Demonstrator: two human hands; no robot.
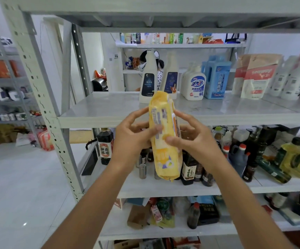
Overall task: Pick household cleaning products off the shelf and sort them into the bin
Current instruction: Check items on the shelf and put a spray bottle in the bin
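A long yellow plastic-wrapped pack (165,155) with purple and orange print stands upright in front of the shelf unit, held between both hands. My left hand (133,135) grips its left side, thumb across the front. From the right, my right hand (192,139) holds it, thumb pressed on the front and fingers curled behind. On the grey shelf (109,108) behind stand two tall white bottles (148,78) with dark labels, a white detergent bottle (194,85), a blue jug (215,78) and red-and-white refill pouches (255,78). No bin is in view.
The shelf below carries soy sauce bottles (105,146), dark sauce bottles and yellow oil bottles (296,159). Lower shelves hold boxes and packets. A grey upright post (43,105) stands at left, with white floor and another rack (7,97) beyond. A person is partly visible behind the shelves.
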